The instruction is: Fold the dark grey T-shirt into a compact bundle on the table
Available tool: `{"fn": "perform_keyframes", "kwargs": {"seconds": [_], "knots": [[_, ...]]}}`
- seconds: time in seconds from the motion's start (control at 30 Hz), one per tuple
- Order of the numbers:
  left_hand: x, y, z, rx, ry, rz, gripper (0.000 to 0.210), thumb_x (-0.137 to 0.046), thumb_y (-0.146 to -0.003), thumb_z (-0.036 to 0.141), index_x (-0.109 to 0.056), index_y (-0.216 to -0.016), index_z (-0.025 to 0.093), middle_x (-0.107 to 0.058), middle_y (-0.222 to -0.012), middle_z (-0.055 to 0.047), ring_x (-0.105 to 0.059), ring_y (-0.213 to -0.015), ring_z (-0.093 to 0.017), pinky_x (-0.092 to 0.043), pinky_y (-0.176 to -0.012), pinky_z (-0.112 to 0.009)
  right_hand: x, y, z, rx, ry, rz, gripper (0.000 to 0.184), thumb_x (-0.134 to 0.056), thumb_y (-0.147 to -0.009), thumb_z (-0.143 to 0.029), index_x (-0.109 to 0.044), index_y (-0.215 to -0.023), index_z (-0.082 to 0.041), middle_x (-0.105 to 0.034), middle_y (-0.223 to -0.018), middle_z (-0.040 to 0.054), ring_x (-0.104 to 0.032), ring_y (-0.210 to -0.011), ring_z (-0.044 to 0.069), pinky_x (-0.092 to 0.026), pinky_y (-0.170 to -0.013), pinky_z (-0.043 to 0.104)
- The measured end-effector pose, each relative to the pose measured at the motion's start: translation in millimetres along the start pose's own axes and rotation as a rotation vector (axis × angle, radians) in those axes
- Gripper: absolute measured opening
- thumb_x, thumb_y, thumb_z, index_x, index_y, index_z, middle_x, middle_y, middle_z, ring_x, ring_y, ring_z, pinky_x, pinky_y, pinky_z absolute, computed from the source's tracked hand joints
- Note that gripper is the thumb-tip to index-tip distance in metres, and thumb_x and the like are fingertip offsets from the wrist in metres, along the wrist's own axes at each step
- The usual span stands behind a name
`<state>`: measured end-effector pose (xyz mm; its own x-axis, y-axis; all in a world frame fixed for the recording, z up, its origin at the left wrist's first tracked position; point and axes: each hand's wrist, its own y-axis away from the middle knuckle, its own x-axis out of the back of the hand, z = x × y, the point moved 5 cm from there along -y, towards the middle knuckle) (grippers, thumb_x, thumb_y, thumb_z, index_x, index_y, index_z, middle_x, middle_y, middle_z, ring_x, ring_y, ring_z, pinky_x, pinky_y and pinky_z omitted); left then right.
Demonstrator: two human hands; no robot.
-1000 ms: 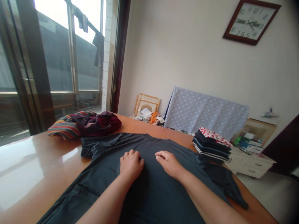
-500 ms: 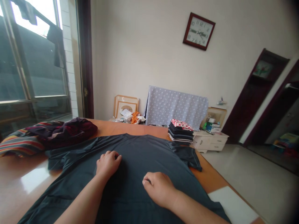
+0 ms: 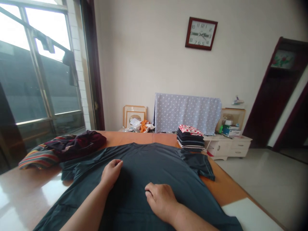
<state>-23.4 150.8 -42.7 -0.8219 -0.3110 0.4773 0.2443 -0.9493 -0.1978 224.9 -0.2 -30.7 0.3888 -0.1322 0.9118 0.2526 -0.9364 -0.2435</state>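
A dark blue-green T-shirt [image 3: 134,195] lies spread out on the wooden table, neckline at the far side and both short sleeves out. Over its left half is my left hand [image 3: 111,173], fingers curled in and thumb against them. My right hand [image 3: 160,199] is closed as well, thumb and forefinger together, over the middle of the shirt. No cloth is bunched or pulled up at either hand. Whether the knuckles touch the fabric I cannot tell.
Rumpled striped and maroon clothes [image 3: 79,144] lie on the table's left. A folded stack of clothes [image 3: 190,138] stands at its far right corner. A white sheet [image 3: 250,213] lies near the right edge. Beyond are a white cabinet [image 3: 231,149] and a polka-dot cloth [image 3: 186,112].
The camera view has tilted and shifted, so the room looks more level. My hands stay closed over the shirt, with the left fingers curled in a little more. The shirt lies as before.
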Motion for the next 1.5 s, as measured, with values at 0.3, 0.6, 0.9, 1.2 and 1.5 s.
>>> {"fn": "perform_keyframes", "kwargs": {"seconds": [0.3, 0.6, 0.9, 1.2, 1.5], "knots": [[11.2, -5, -6, 0.058, 0.43, -0.019, 0.038, -0.074, -0.067, 0.048, -0.072, -0.09, 0.017, -0.074, -0.095, -0.006, -0.064, -0.093, -0.021, -0.045, -0.081, -0.028, 2, 4, 1, 0.021, 0.003, -0.009, 0.026, -0.047, -0.097, -0.035, -0.069, -0.11, -0.031, -0.078, -0.097, 0.0012, -0.072, -0.09, 0.021, -0.042, -0.073, 0.029], [32.3, -14, -25, 0.189, 0.685, -0.058, 0.032, -0.076, -0.068, 0.038, -0.069, -0.089, 0.015, -0.073, -0.094, -0.009, -0.069, -0.094, -0.019, -0.052, -0.084, -0.029, 0, 5, 1, 0.022, 0.008, -0.013, 0.026, -0.047, -0.097, -0.034, -0.069, -0.112, -0.032, -0.078, -0.097, 0.0012, -0.072, -0.088, 0.021, -0.041, -0.072, 0.029], [47.4, -20, -31, 0.322, 0.664, -0.12, 0.026, -0.08, -0.071, 0.029, -0.065, -0.085, 0.013, -0.069, -0.082, -0.009, -0.07, -0.08, -0.018, -0.057, -0.079, -0.032, -4, 4, 3, 0.019, 0.022, -0.021, 0.025, -0.047, -0.097, -0.033, -0.069, -0.11, -0.032, -0.078, -0.093, 0.0004, -0.072, -0.087, 0.02, -0.04, -0.07, 0.027], [110.2, 3, -24, 0.236, 0.43, -0.148, 0.046, -0.081, -0.065, 0.048, -0.069, -0.095, 0.015, -0.074, -0.091, -0.01, -0.066, -0.074, -0.017, -0.049, -0.066, -0.027, -7, 5, 7, 0.02, 0.023, -0.048, 0.026, -0.047, -0.097, -0.035, -0.068, -0.112, -0.033, -0.077, -0.096, -0.0001, -0.072, -0.088, 0.02, -0.039, -0.068, 0.028], [170.2, 51, -36, 0.209, 0.101, -0.225, 0.039, -0.078, -0.065, 0.051, -0.072, -0.086, 0.018, -0.073, -0.08, -0.005, -0.062, -0.067, -0.017, -0.038, -0.056, -0.024, -13, 4, 14, 0.027, -0.002, -0.069, 0.03, -0.042, -0.098, -0.042, -0.067, -0.114, -0.038, -0.077, -0.097, -0.0014, -0.072, -0.09, 0.022, -0.041, -0.068, 0.029]]}}
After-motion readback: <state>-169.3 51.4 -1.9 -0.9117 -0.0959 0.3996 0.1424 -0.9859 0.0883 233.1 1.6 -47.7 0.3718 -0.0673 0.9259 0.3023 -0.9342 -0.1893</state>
